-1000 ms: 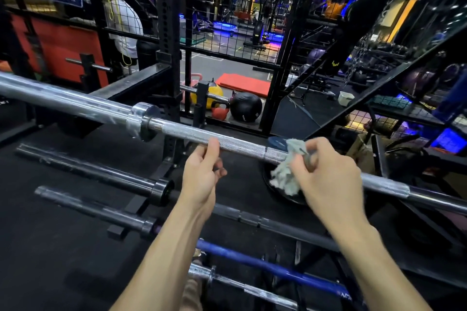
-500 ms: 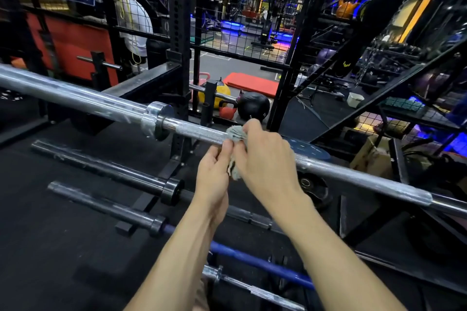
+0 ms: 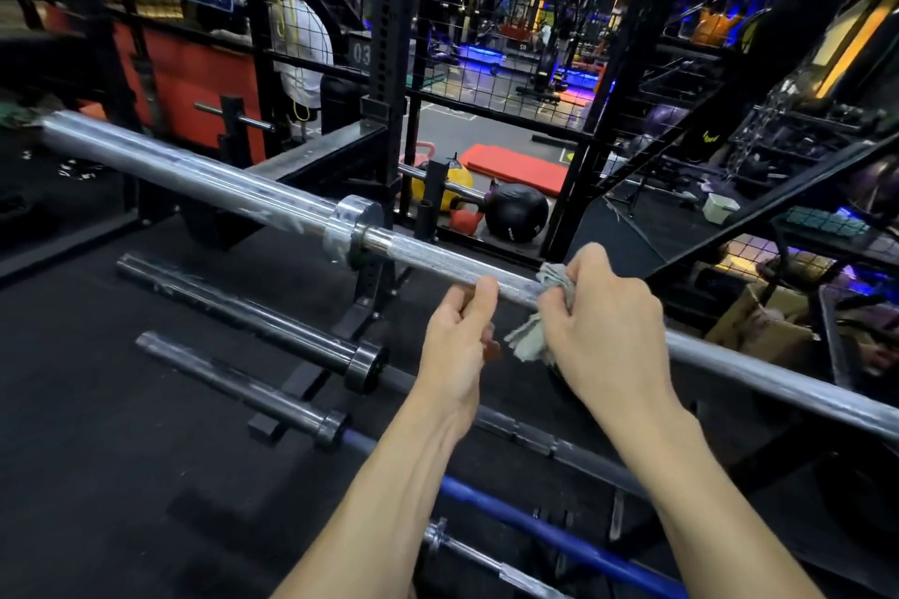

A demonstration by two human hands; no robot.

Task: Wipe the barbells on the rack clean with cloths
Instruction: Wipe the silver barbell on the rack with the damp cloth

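Note:
A long chrome barbell (image 3: pixel 233 190) runs from upper left to lower right across the rack. My right hand (image 3: pixel 603 331) grips a crumpled grey cloth (image 3: pixel 532 336) wrapped round the knurled shaft of that bar. Just left of the cloth, my left hand (image 3: pixel 459 345) pinches the same shaft between thumb and curled fingers. Lower on the rack lie a dark barbell (image 3: pixel 253 316), a second dark one with a blue shaft (image 3: pixel 525 520), and a thin chrome bar (image 3: pixel 467 554) at the bottom.
Black rack uprights (image 3: pixel 389 63) and wire mesh (image 3: pixel 501 39) stand behind the bar. A black medicine ball (image 3: pixel 515 212), a red kettlebell (image 3: pixel 464 219), a yellow ball (image 3: pixel 455 182) and red mats (image 3: pixel 515 168) lie on the floor beyond. Cluttered shelves (image 3: pixel 802 219) fill the right side.
My right hand slid the cloth left along the shaft up against my left hand, then back right a little. My left hand stayed on the bar.

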